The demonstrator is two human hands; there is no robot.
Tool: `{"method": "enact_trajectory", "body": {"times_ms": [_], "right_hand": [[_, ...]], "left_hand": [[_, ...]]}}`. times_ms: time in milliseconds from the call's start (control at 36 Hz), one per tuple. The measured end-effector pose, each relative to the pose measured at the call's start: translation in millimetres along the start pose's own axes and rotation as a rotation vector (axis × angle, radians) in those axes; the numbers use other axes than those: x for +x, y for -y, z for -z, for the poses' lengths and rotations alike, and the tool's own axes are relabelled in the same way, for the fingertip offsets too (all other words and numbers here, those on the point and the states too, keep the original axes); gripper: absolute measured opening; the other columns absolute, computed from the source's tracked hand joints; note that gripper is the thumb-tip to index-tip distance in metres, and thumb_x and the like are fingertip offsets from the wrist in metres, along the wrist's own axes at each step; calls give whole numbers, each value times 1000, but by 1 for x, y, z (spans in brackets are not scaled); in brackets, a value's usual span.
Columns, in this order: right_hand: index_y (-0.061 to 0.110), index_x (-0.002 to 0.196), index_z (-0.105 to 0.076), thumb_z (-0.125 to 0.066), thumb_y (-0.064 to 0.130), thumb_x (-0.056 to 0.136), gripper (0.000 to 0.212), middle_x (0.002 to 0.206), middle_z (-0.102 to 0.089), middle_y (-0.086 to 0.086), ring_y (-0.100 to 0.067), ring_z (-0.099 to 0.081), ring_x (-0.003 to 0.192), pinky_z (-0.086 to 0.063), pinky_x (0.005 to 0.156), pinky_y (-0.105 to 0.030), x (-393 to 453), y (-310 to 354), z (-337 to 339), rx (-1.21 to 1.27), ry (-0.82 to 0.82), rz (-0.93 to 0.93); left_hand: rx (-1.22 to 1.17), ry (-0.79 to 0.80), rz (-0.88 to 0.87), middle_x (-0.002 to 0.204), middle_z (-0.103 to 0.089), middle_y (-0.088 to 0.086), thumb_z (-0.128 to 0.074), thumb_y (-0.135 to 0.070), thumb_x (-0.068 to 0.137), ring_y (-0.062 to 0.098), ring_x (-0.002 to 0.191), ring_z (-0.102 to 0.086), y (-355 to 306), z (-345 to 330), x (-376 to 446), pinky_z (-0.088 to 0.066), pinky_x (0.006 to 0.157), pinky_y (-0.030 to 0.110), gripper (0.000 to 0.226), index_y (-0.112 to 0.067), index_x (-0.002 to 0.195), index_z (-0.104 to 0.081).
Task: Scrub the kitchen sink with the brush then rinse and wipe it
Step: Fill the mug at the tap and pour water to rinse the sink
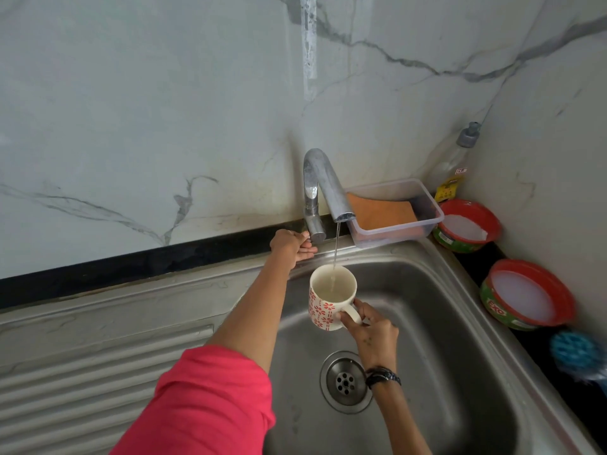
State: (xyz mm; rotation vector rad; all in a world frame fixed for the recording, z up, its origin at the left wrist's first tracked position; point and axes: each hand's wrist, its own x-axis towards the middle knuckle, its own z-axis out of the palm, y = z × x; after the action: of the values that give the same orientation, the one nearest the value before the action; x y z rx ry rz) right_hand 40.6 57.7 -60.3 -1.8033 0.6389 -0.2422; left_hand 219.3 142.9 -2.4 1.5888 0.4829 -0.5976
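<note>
One mug (331, 295) (filling), two soap tubs (468, 224)

My steel sink (460, 290) lies below the marble wall, its basin bare around the round drain (345, 381), a ribbed drainboard on its left. My brush (575, 351), blue-headed, rests on the dark counter just right of the rim, partly out of view.
</note>
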Motion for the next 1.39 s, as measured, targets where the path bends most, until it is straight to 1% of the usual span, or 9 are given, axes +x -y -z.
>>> {"method": "enact_trajectory", "body": {"times_ms": [139,500,667,722,806,889,1000,1139,1389], "right_hand": [[8,92,-71,-74,17,76,18,75,-67,-8,-12,-56,70,-39,59,-1,7,4,5,-79,17,44],[15,102,-72,-73,17,78,24,76,-64,8,10,-55,70,-41,58,2,16,9,22,-101,82,100],[11,97,-72,-72,19,78,20,77,-69,-4,-12,-61,72,-39,56,0,18,12,24,-91,45,128],[11,96,-72,-72,18,78,19,75,-68,-3,-5,-59,67,-40,57,-2,17,13,23,-88,33,139],[10,95,-72,-73,16,77,18,67,-63,6,11,-54,61,-39,57,-1,16,13,22,-62,41,155],[7,93,-71,-73,16,77,18,67,-64,1,3,-52,59,-38,56,-3,16,13,21,-53,34,170],[5,93,-71,-73,15,78,18,69,-64,0,-10,-54,66,-39,57,-3,16,14,20,-46,25,170],[7,96,-72,-72,13,78,19,70,-62,6,-3,-55,66,-40,57,1,16,18,17,-55,40,160],[9,94,-72,-71,12,78,16,68,-62,16,12,-57,65,-40,58,1,17,20,13,-59,58,171]], "left_hand": [[20,-21,-35,71,-55,14,-50,-8,94,36,105,-62,2,-1,-2,-51,75,37,20,-3,74,-49],[111,-93,-92,69,-56,12,-52,-11,94,34,98,-65,9,-5,5,-52,70,31,27,10,111,-57],[139,-94,-120,71,-58,13,-53,-12,93,22,64,-62,8,-3,5,-54,67,30,28,10,110,-57],[161,-101,-123,71,-59,13,-53,-13,93,20,59,-60,9,-2,6,-55,57,27,28,10,108,-58],[160,-94,-119,71,-59,15,-53,-13,94,24,61,-63,9,-2,7,-55,53,28,29,12,107,-58],[151,-84,-114,71,-58,16,-53,-12,94,34,78,-66,9,-2,6,-55,60,31,29,13,108,-57],[172,-87,-108,70,-59,14,-53,-12,93,22,60,-61,8,-1,7,-54,57,28,27,11,106,-59],[171,-87,-106,69,-59,14,-53,-12,94,20,57,-60,7,-1,6,-52,45,23,28,12,107,-58],[191,-101,-110,67,-58,12,-54,-13,93,18,55,-59,8,0,6,-51,44,20,25,10,101,-61]]}}
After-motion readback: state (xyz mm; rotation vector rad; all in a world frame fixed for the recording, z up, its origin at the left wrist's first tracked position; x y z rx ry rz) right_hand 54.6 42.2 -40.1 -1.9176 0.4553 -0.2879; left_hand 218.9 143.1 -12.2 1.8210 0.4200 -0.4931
